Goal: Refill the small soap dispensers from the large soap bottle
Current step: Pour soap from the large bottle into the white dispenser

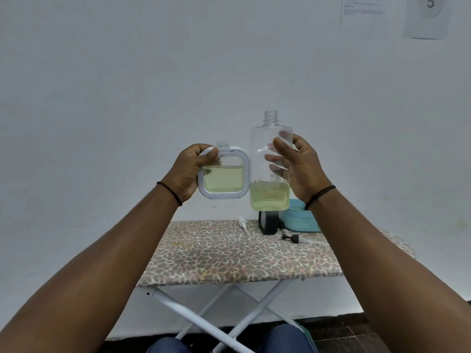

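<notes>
Two hands raised, left hand gripping dispenser, right hand bottle

We see clear, glossy plastic in the large soap bottle, its fingers-side wall smooth, and in the small soap dispenser, which has a matt white plastic frame. The bench wears a printed cloth cover (matt, faintly wrinkled) over smooth white metal legs. The teal basket looks ribbed plastic.
</notes>
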